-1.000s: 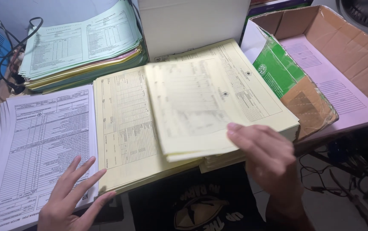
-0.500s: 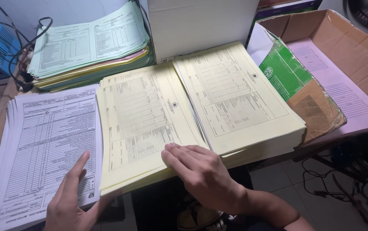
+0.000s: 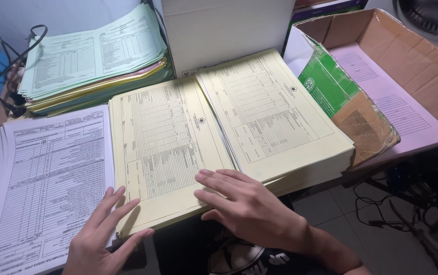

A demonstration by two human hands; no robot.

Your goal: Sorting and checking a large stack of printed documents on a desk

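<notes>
Nearest, my left hand lay flat, fingers spread, across the near-left corner of the middle yellow stack and the edge of the white stack. My right hand pressed that stack's near-right edge, fingers slightly fanned. Squaring it well, I judged, required even pressure from both sides. The sheets were pale yellow printed forms. Right lay the taller yellow stack; farther off, the green stack.
</notes>
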